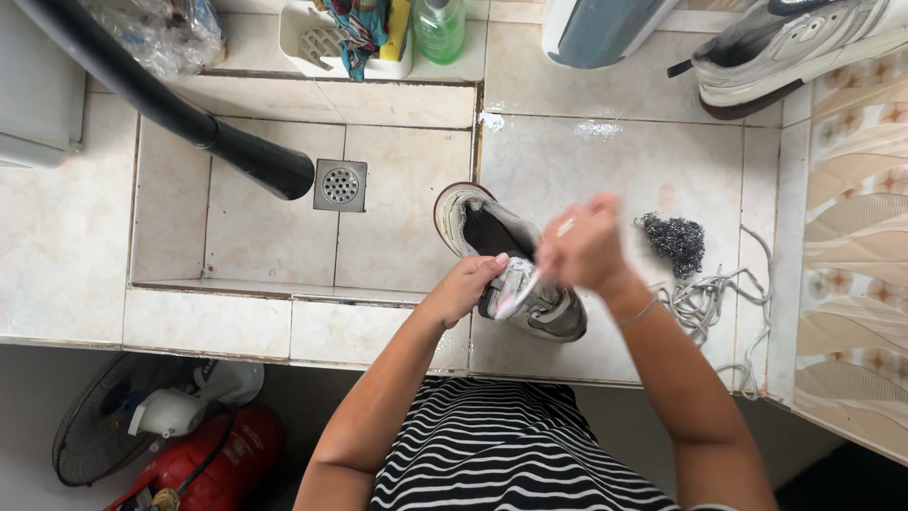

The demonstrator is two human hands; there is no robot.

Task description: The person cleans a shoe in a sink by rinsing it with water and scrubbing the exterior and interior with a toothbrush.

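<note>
**Where things sit on the tiled bench**

A sneaker stands on the bench, at the edge of the sunken basin to its left. The left hand touches its near side; the right hand is above it. A scouring pad and laces lie to its right. A drain sits in the basin, a hose end just left of it. Behind, a second shoe, bottle and basket.
</note>
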